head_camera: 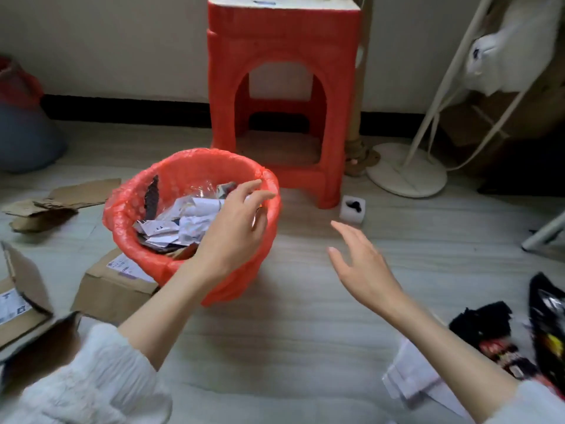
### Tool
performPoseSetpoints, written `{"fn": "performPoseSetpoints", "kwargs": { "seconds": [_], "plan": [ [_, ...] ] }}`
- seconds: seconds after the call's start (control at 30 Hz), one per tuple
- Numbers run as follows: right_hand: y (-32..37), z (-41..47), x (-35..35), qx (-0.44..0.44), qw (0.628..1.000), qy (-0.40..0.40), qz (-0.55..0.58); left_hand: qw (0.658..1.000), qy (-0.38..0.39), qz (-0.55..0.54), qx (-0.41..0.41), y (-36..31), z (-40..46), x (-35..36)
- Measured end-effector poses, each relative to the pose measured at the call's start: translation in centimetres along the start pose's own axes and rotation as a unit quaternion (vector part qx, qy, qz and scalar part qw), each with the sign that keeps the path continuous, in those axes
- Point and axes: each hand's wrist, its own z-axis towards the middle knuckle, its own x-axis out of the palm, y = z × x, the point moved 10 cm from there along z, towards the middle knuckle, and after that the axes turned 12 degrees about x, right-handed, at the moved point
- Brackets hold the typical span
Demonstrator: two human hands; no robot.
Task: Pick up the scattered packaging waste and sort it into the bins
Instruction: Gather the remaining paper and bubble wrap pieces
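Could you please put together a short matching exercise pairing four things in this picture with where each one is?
Things:
1. left hand
2. right hand
3. white cube
4. flattened cardboard

Places:
A. on the floor left of the red-lined bin
B. above the bin's opening
C. beside the red stool leg
D. over bare floor right of the bin

Pairs: 1-B, 2-D, 3-C, 4-A

a red plastic stool (284, 96) stands by the wall, a white fan base (406, 171) (round) beside it.
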Motion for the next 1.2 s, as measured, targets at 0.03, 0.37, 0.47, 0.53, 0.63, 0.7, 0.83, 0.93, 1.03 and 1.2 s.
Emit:
{"fn": "performPoseSetpoints", "kwargs": {
  "seconds": [0.03, 0.37, 0.47, 0.53, 0.63, 0.7, 0.83, 0.93, 1.03, 1.2],
  "plan": [
    [-2.3, -1.1, -0.6, 0.024, 1.000, -0.002, 0.001, 1.000, -0.009, -0.015, 0.016, -1.9, -0.3, 1.0],
    [-23.3, -18.0, 6.8, 0.212, 0.965, 0.064, -0.137, 0.908, 0.394, -0.102, 0.098, -13.6, -19.5, 24.1],
    [-24.7, -20.0, 10.2, 0.229, 0.956, 0.102, -0.151, 0.899, 0.416, -0.070, 0.118, -12.5, -22.5, 25.2],
    [-24.2, -20.2, 12.0, 0.189, 0.963, 0.125, -0.145, 0.900, 0.411, -0.043, 0.136, -12.2, -23.1, 25.3],
    [-23.8, -20.5, 12.7, 0.166, 0.970, 0.155, -0.088, 0.888, 0.428, -0.010, 0.167, -12.8, -24.1, 26.5],
    [-24.6, -20.3, 10.7, 0.175, 0.978, 0.079, -0.075, 0.871, 0.450, 0.009, 0.196, -13.3, -25.3, 27.2],
    [-31.1, -23.3, 4.3, 0.302, 0.936, -0.041, -0.176, 0.835, 0.467, 0.034, 0.289, -16.0, -26.5, 29.5],
    [-38.6, -28.5, 1.5, 0.485, 0.852, -0.006, -0.198, 0.797, 0.482, 0.044, 0.362, -17.5, -27.5, 31.2],
    [-42.3, -32.4, 1.6, 0.577, 0.809, 0.029, -0.110, 0.783, 0.484, 0.040, 0.389, -18.2, -27.9, 32.1],
    [-40.8, -32.0, 2.5, 0.489, 0.861, -0.028, -0.138, 0.840, 0.409, 0.002, 0.356, -19.1, -26.2, 31.2]
  ]
}}
